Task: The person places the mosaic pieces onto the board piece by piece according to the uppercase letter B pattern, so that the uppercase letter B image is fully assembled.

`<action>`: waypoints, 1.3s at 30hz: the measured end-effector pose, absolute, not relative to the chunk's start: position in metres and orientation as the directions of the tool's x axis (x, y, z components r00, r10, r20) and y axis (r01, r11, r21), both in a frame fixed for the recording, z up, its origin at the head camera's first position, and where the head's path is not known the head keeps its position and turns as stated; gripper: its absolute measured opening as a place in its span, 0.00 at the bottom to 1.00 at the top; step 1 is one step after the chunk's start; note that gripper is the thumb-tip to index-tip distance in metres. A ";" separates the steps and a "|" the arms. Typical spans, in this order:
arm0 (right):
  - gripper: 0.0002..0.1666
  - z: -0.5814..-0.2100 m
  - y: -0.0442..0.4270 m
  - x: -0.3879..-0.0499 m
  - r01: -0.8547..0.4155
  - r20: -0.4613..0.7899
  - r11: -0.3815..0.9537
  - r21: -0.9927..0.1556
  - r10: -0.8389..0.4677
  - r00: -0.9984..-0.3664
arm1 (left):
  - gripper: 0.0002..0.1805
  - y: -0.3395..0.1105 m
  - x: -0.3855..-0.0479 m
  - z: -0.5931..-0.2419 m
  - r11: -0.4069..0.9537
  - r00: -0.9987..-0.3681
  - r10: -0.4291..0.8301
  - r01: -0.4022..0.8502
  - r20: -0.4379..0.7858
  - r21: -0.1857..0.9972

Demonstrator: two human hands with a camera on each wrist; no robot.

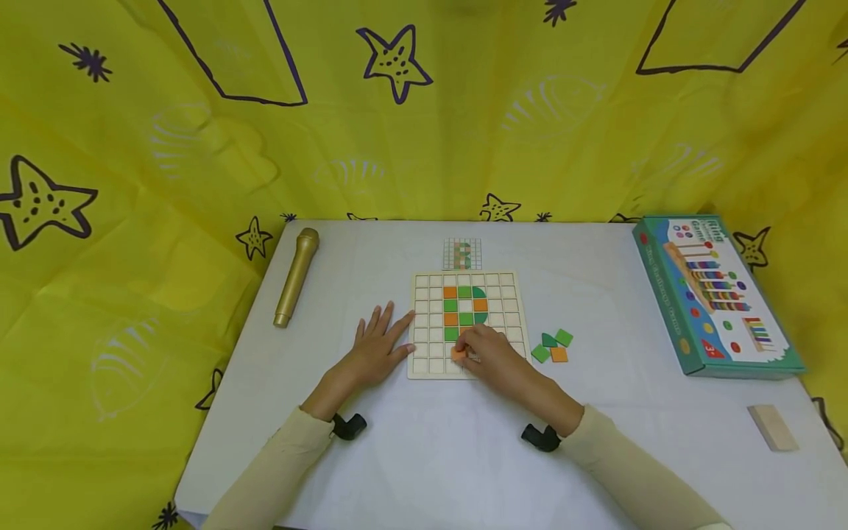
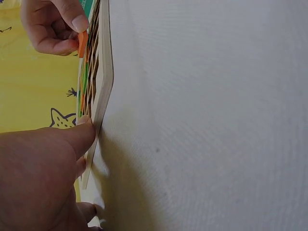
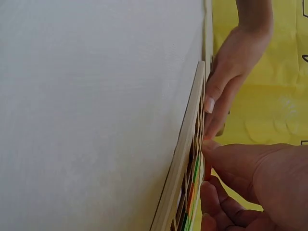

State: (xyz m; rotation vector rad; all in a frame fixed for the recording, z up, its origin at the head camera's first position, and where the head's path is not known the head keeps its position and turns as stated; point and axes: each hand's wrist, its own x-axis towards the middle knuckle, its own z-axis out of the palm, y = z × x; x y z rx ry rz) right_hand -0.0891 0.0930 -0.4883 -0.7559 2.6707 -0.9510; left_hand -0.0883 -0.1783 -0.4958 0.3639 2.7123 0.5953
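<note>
A square wooden grid board (image 1: 424, 359) lies on the white table, with green and orange tiles set in its cells in a letter-like shape. Spread fingers of my left hand (image 1: 376, 352) touch the board's left edge; the left wrist view shows the thumb at its rim. Between thumb and fingers, my right hand (image 1: 500, 362) pinches an orange square tile (image 1: 458, 354) over the board's lower middle. That orange tile (image 2: 83, 44) also shows in the left wrist view. Right of the board lie several loose tiles (image 1: 559, 355), green and orange.
A small patterned card (image 1: 462, 254) lies behind the board. At the table's left is a gold microphone-shaped object (image 1: 296, 278). On the right stand a green game box (image 1: 722, 298) and a small wooden block (image 1: 773, 428). Yellow patterned cloth (image 1: 437, 147) hangs behind.
</note>
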 end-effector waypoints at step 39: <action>0.09 -0.495 0.087 -0.091 -0.515 0.102 0.670 -0.535 -0.554 -0.827 | 0.38 -0.180 -0.091 -0.500 0.875 -0.905 0.316 0.161 -0.287 0.456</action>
